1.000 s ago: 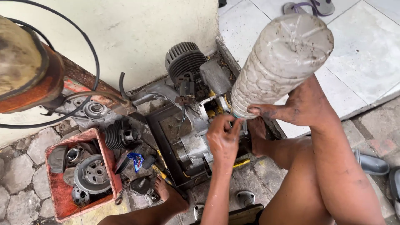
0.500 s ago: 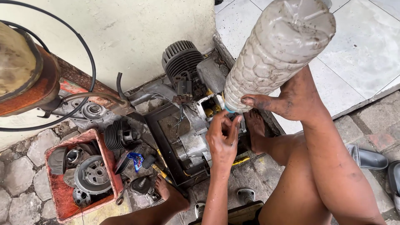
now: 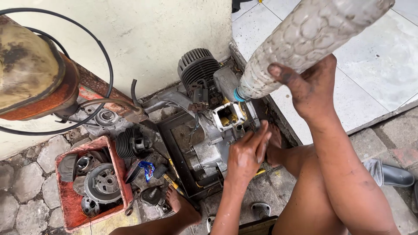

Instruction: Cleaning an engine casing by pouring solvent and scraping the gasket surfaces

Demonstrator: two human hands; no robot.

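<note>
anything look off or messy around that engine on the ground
Yes. The engine lies partly dismantled in a black tray, loose parts strewn about and piled in a red tray. The right hand tips a grimy, crumpled plastic bottle mouth-down over it.

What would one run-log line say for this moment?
right hand: tilts plastic bottle | left hand: on engine case | bottle mouth over case opening
</note>
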